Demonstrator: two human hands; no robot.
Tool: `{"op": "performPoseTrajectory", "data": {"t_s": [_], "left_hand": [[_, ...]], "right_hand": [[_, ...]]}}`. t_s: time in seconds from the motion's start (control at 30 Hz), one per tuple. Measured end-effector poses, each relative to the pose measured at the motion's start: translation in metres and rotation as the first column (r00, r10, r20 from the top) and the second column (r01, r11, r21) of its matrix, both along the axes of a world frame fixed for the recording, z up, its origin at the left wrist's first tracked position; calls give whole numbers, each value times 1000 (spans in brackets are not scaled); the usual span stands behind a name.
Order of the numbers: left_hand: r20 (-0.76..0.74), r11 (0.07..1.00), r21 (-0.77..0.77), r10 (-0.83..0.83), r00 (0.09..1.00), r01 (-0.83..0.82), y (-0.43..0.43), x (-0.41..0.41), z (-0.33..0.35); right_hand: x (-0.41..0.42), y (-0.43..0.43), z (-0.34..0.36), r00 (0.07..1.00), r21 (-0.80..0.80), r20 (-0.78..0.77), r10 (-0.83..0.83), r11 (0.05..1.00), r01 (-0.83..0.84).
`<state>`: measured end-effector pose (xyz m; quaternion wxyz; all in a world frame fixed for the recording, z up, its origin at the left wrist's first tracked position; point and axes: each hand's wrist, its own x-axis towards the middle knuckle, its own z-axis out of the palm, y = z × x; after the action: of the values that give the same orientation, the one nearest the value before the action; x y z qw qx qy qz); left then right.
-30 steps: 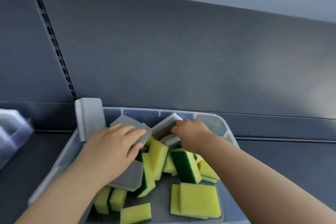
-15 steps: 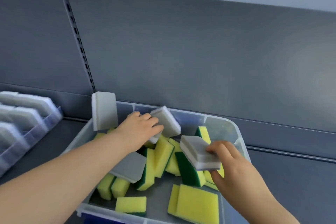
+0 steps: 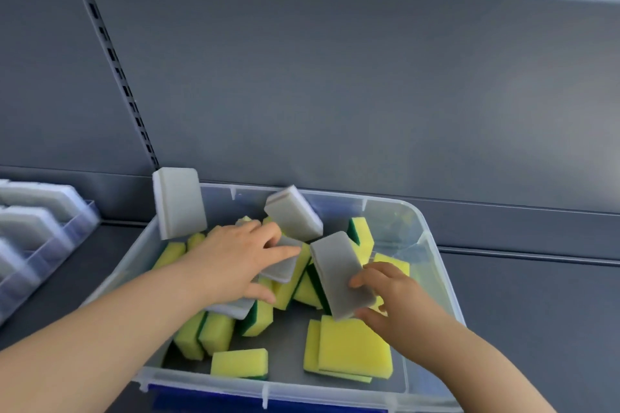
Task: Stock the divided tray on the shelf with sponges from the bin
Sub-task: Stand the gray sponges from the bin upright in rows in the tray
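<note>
The head view shows a clear plastic bin (image 3: 385, 214) standing on a dark grey shelf (image 3: 536, 312), close to the grey back panel (image 3: 335, 94). The bin is filled with loose yellow sponges with green scouring backs (image 3: 355, 349), and some grey ones are mixed among them. A flat grey rectangular sponge (image 3: 340, 275) is pinched at its lower end between the thumb and the curled fingers of the right hand (image 3: 396, 298). It is held tilted above the yellow pieces, in the right half of the bin. The left hand (image 3: 231, 261) is reached into the middle of the bin. Its fingers are nearly straight and spread, and they are laid on a second grey sponge (image 3: 283, 266) on top of the heap; no closed grip is seen there. A third grey sponge (image 3: 177, 203) is leaned upright at the rear left corner and sticks out above the rim. A fourth grey sponge (image 3: 293, 218) is tilted near the rear wall. At the left edge, a divided tray of clear bluish plastic (image 3: 85, 216) is seen on the same shelf, well apart from both hands. It is blurred, and pale grey sponges (image 3: 30, 228) are standing on edge in its compartments.
</note>
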<state>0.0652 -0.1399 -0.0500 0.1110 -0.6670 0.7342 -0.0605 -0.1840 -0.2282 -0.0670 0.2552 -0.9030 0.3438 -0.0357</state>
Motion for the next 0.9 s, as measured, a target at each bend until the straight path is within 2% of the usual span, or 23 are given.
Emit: {"op": "performPoseTrajectory", "data": {"t_s": [0.07, 0.17, 0.27, 0.37, 0.47, 0.53, 0.63, 0.7, 0.77, 0.83, 0.9], "left_hand": [[-98, 998, -40, 36, 995, -40, 2, 1, -4], [-143, 996, -17, 89, 986, -93, -5, 0, -8], [-57, 993, 68, 105, 993, -101, -13, 0, -7], [59, 997, 27, 68, 996, -70, -19, -2, -3], [135, 996, -85, 39, 990, -27, -23, -2, 6], [117, 978, -208, 31, 993, -6, -24, -1, 13], [-103, 938, -336, 56, 993, -88, -23, 2, 25], [-296, 923, -335, 89, 951, -191, -22, 3, 31], [-512, 925, -258, 113, 851, -278, -22, 5, 35], [-723, 929, -164, 115, 681, -332, -21, 9, 36], [-802, 926, -102, 140, 581, -364, -17, 15, 35]], "right_hand": [[5, 0, -1, 1000, 51, -16, -19, 999, 20], [12, -4, -3, 997, 96, -43, -67, 993, 71], [13, -8, -1, 986, 250, 1, -165, 955, 160], [9, -10, 3, 968, 363, 10, -250, 903, 230], [8, -16, 7, 965, 286, 8, -262, 925, 249], [12, -24, 12, 966, 177, 41, -257, 953, 246], [25, -36, 24, 980, 106, 119, -162, 983, 149], [34, -43, 29, 997, 103, 73, -35, 994, 27], [41, -47, 30, 996, 104, -65, 54, 993, -47], [44, -47, 28, 979, 92, -183, 88, 993, -72], [43, -46, 27, 978, 86, -191, 81, 994, -65]]}}
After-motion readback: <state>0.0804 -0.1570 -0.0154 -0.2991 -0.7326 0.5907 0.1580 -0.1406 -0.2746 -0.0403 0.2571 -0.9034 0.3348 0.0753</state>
